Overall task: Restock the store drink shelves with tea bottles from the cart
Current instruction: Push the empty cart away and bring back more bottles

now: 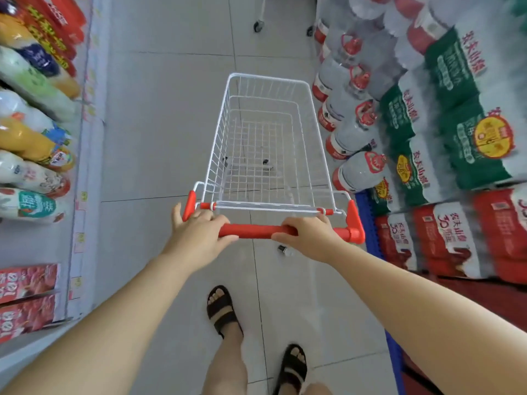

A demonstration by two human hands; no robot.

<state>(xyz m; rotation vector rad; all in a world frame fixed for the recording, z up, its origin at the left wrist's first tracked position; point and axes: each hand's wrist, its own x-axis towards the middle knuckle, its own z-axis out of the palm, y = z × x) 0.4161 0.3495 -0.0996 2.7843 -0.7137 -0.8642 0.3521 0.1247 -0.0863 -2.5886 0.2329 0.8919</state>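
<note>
Cart empty, both grips wrapped on its red handle.
Left hand, right hand: I'd steer straight, mid-aisle.

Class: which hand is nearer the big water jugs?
Right. The right hand grips the cart handle on the side by the jugs; the left hand grips the far end.

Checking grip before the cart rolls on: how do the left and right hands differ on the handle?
The left hand sits at the handle's left end, beside the red corner piece; the right hand is further in from its end. The left index finger points forward, while the right hand's fingers all curl over. Both hold the same red bar.
</note>
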